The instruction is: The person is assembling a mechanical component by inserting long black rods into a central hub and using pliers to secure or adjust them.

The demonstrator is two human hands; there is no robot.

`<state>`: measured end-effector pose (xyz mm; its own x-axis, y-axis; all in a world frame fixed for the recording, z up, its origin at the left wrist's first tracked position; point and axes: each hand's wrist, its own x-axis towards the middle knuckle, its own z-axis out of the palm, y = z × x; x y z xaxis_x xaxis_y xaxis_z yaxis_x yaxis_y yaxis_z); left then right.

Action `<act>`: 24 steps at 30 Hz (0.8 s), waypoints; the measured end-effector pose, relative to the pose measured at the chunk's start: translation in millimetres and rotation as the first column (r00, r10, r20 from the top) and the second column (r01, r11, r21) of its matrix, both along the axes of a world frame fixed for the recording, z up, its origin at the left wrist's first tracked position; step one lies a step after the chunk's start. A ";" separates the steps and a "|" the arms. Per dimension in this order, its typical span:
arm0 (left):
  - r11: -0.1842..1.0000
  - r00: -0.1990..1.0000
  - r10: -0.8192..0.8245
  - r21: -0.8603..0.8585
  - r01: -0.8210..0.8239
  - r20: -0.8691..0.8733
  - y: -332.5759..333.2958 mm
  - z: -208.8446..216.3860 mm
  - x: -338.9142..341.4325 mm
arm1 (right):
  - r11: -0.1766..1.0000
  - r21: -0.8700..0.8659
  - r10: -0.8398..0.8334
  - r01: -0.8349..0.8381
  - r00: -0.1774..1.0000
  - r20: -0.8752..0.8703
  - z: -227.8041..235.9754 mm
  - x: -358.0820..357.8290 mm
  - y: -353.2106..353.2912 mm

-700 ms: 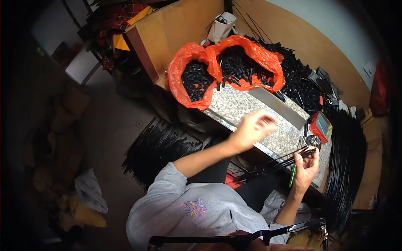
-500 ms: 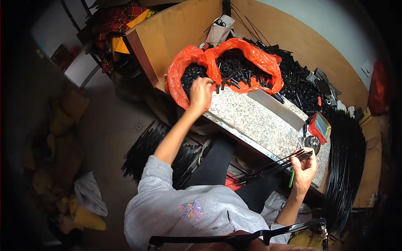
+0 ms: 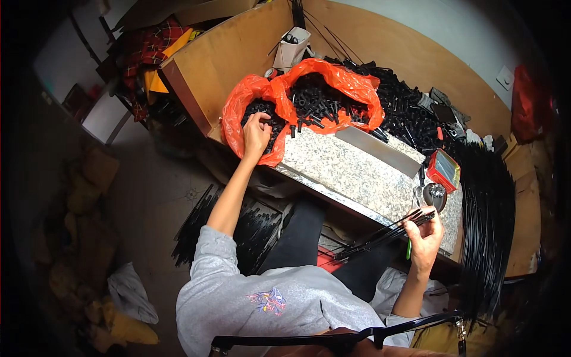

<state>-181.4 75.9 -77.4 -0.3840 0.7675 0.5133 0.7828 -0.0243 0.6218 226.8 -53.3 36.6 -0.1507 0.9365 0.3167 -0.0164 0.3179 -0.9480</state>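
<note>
The embroidery [image 3: 270,300] on the grey sweater [image 3: 238,297] is a branching spray of coloured threads, not lettering that I can pick out. The red box [image 3: 444,171] on the stone top [image 3: 333,172] may carry print, but its sides are turned too far from me to read. The white carton [image 3: 291,50] against the back board [image 3: 392,44] is too small from here to make out any marks.

The left hand [image 3: 257,135] reaches into the left bag [image 3: 234,113], an orange one, with fingers bent over the black bits [image 3: 256,109] inside. Thumb and fingertips look loosely curled, and I cannot tell whether they have hold of a bit. More bits fill the right bag [image 3: 370,98], beside it.

The right hand [image 3: 427,241] has its thumb and fingers closed around one end of the thin black rods [image 3: 386,235], which slant down and left past the table's edge, over the lap. Their far ends get lost against the dark trousers [image 3: 294,238]. Under that hand a green thing [image 3: 408,250] pokes out, mostly covered. Just beyond the fingers sits a dark, shiny round thing [image 3: 435,195]; what it is, I can't say. Glasses [image 3: 339,340] cut across the bottom, and the corners sink into black.
</note>
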 end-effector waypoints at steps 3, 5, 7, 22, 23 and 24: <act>0.937 0.713 -0.347 0.259 0.235 0.609 -16.2 17.8 36.9 | 1.000 -0.011 0.019 -0.020 0.999 -0.041 -3.1 4.7 -0.9; 0.838 0.563 -0.545 0.408 0.362 0.620 -32.1 44.6 81.6 | 0.999 -0.023 0.025 -0.027 0.997 -0.080 -3.0 1.2 -0.3; 0.755 0.428 -0.650 0.466 0.462 0.628 -45.2 57.2 111.7 | 0.994 -0.082 0.063 -0.073 0.990 -0.126 -4.0 -3.8 0.9; 0.552 0.085 -0.732 0.514 0.657 0.676 -65.1 102.9 239.9 | 0.965 -0.201 0.153 -0.171 0.983 -0.102 -2.3 -8.6 33.3; 0.525 0.068 -0.758 0.545 0.654 0.649 -64.5 102.9 242.7 | 0.968 -0.169 0.166 -0.187 0.977 -0.132 -1.6 -10.8 36.0; 0.496 0.049 -0.783 0.574 0.651 0.620 -64.0 103.3 244.9 | 0.970 -0.137 0.178 -0.201 0.971 -0.161 -1.1 -11.3 37.5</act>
